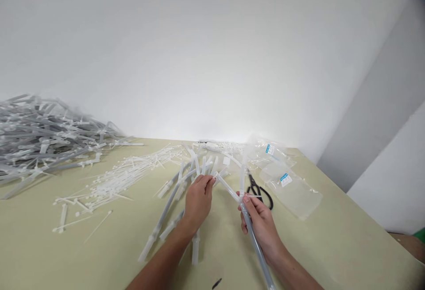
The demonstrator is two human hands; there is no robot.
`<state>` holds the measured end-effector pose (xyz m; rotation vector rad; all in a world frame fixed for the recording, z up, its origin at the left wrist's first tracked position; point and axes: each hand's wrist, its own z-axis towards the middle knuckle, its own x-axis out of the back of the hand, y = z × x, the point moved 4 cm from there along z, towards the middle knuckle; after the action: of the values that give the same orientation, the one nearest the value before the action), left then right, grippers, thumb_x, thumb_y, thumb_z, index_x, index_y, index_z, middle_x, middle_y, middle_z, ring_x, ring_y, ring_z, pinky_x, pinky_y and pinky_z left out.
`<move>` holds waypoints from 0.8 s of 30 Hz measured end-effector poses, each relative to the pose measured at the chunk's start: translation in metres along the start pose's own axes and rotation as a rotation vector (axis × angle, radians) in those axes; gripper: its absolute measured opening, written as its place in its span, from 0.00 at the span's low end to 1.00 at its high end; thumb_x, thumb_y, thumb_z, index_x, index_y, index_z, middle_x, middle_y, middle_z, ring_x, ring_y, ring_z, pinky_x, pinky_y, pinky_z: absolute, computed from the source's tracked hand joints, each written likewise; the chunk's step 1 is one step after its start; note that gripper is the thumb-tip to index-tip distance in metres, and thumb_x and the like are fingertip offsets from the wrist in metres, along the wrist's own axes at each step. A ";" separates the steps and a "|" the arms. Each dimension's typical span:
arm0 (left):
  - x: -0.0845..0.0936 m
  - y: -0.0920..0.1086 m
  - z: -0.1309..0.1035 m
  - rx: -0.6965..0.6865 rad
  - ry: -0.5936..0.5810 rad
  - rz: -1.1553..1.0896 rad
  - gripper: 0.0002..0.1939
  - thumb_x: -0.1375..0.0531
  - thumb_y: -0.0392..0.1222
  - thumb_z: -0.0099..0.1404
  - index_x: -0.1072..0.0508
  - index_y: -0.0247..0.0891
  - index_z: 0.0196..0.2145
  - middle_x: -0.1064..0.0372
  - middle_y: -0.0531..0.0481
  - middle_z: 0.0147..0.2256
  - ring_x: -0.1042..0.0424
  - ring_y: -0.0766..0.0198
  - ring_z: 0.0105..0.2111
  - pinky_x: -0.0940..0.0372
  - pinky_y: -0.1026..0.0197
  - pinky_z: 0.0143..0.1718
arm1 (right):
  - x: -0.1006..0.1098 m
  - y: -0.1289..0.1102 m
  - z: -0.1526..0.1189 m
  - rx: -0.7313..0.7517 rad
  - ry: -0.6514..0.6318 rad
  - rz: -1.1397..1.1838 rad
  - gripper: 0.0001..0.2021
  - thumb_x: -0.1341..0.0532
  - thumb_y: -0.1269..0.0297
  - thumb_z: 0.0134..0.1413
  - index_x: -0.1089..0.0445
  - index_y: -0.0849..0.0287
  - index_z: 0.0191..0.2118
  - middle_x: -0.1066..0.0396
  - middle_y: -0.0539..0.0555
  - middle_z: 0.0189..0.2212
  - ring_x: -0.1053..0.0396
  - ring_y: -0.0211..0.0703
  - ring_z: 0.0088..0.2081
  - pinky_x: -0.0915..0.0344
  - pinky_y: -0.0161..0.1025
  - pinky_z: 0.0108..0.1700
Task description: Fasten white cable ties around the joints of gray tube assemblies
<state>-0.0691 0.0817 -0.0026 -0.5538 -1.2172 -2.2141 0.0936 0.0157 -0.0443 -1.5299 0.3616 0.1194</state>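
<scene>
My right hand is closed around a translucent Y-shaped tube, just below its fork. The tube's long leg runs down toward me, and its two branches point away. A thin white cable tie sticks out to the right at the fork, beside my thumb. My left hand is pinched at the fingertips near the end of the left branch, where a small white piece shows. What those fingers hold is too small to make out. Behind and under my left hand lie several more branched tubes.
Loose white cable ties are spread on the table to the left. A large heap of tubes stands at the far left. Black-handled scissors lie beyond my right hand, next to clear plastic bags with blue-and-white labels. A wall rises behind.
</scene>
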 end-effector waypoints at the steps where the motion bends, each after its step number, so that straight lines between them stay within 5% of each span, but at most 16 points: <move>1: 0.000 -0.001 0.000 0.000 -0.002 0.007 0.16 0.54 0.46 0.68 0.28 0.40 0.34 0.32 0.49 0.32 0.33 0.61 0.33 0.42 0.61 0.35 | 0.000 0.000 0.000 -0.002 -0.008 0.000 0.19 0.40 0.48 0.52 0.31 0.59 0.42 0.38 0.47 0.24 0.44 0.31 0.16 0.44 0.31 0.15; 6: -0.003 0.006 -0.001 -0.027 -0.055 0.007 0.17 0.54 0.47 0.68 0.28 0.40 0.33 0.31 0.49 0.31 0.33 0.60 0.33 0.42 0.60 0.36 | 0.000 0.000 0.002 -0.011 -0.005 0.011 0.19 0.40 0.48 0.51 0.31 0.59 0.41 0.37 0.47 0.24 0.44 0.31 0.16 0.44 0.30 0.15; 13: -0.025 0.044 -0.026 -0.204 -0.412 -0.161 0.16 0.53 0.43 0.67 0.30 0.40 0.28 0.31 0.49 0.29 0.33 0.62 0.32 0.42 0.63 0.35 | 0.004 0.006 0.006 -0.068 0.068 0.032 0.19 0.41 0.46 0.50 0.34 0.55 0.41 0.35 0.46 0.22 0.42 0.33 0.14 0.46 0.31 0.12; 19: -0.027 0.038 -0.023 -0.006 -0.476 -0.328 0.15 0.52 0.43 0.65 0.33 0.38 0.23 0.38 0.54 0.22 0.39 0.66 0.25 0.44 0.65 0.29 | 0.002 0.005 0.007 -0.139 -0.012 0.049 0.20 0.45 0.45 0.54 0.36 0.58 0.26 0.40 0.44 0.16 0.47 0.30 0.12 0.53 0.29 0.12; 24: -0.035 0.027 -0.024 0.182 -0.603 -0.499 0.17 0.51 0.50 0.64 0.31 0.38 0.28 0.40 0.57 0.21 0.43 0.70 0.19 0.47 0.67 0.22 | 0.002 0.004 0.010 -0.057 -0.062 -0.007 0.17 0.40 0.49 0.51 0.34 0.59 0.25 0.41 0.44 0.17 0.49 0.28 0.13 0.54 0.30 0.13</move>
<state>-0.0273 0.0579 -0.0179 -0.9719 -2.0291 -2.3678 0.0957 0.0254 -0.0482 -1.5795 0.3059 0.1725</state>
